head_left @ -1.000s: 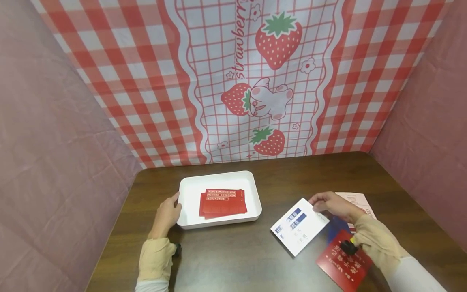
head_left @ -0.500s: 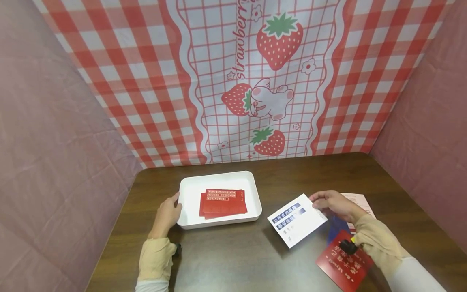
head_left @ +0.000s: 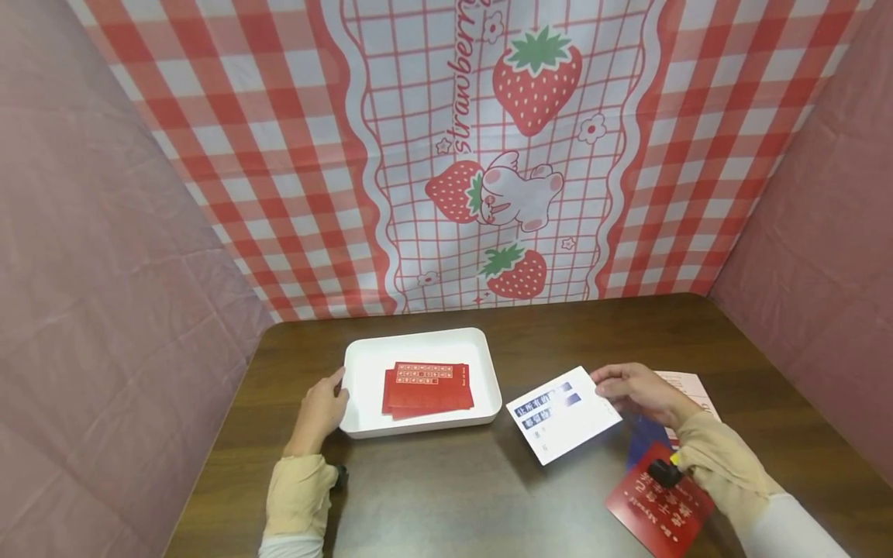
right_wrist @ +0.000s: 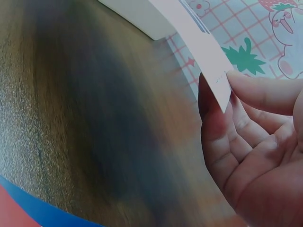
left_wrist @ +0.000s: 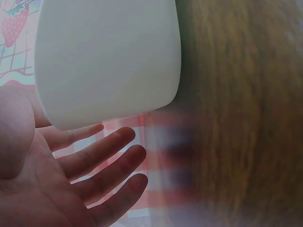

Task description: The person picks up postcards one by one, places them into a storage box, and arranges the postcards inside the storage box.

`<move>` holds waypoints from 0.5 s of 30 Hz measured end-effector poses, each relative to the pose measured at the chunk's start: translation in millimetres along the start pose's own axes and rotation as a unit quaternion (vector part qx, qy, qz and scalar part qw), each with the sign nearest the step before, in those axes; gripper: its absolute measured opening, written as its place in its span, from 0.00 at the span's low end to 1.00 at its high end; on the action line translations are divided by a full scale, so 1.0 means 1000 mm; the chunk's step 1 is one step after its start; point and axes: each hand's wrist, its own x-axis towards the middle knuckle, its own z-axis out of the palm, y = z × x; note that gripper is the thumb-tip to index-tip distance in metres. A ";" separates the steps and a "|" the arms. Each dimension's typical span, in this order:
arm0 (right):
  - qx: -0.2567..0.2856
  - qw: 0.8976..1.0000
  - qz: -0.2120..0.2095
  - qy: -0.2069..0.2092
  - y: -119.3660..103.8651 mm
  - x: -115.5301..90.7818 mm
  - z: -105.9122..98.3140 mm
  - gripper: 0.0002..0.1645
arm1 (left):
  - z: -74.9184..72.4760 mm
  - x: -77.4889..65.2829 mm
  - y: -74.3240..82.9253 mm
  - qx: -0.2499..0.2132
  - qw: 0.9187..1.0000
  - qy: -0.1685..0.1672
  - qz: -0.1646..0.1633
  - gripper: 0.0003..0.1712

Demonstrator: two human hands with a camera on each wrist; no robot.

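My right hand [head_left: 645, 395] pinches a white card with blue printed bands [head_left: 563, 418] by its right corner. In the right wrist view the thumb [right_wrist: 260, 92] lies on one face of the card [right_wrist: 208, 52] and curled fingers are behind it. The card is tilted above the table. My left hand [head_left: 321, 407] is at the left end of a white tray [head_left: 422, 426]. Its fingers [left_wrist: 111, 182] are extended and spread in the left wrist view, by the tray's outer wall [left_wrist: 109, 61]. Red cards [head_left: 429, 391] lie stacked in the tray.
Under and beside the right forearm lie a red card [head_left: 656, 504], a blue card [head_left: 649, 438] and a pale pink card [head_left: 687, 384] on the brown table [head_left: 432, 496]. A checked strawberry cloth [head_left: 516, 209] hangs behind the table, with pink curtains at both sides.
The white card has shifted slightly left and up, turning and tilting in my right fingers so that more of its blue bands faces the camera. My left hand and the tray stay put.
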 end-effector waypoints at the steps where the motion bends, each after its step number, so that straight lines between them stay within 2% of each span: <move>1: 0.004 1.000 -0.001 0.001 0.000 0.000 0.000 0.16 | 0.000 0.000 0.000 -0.001 1.000 0.000 -0.001 0.30; 15: 0.030 0.999 -0.032 -0.002 0.000 0.003 0.001 0.08 | 0.001 0.003 -0.002 -0.005 1.000 -0.010 -0.018 0.30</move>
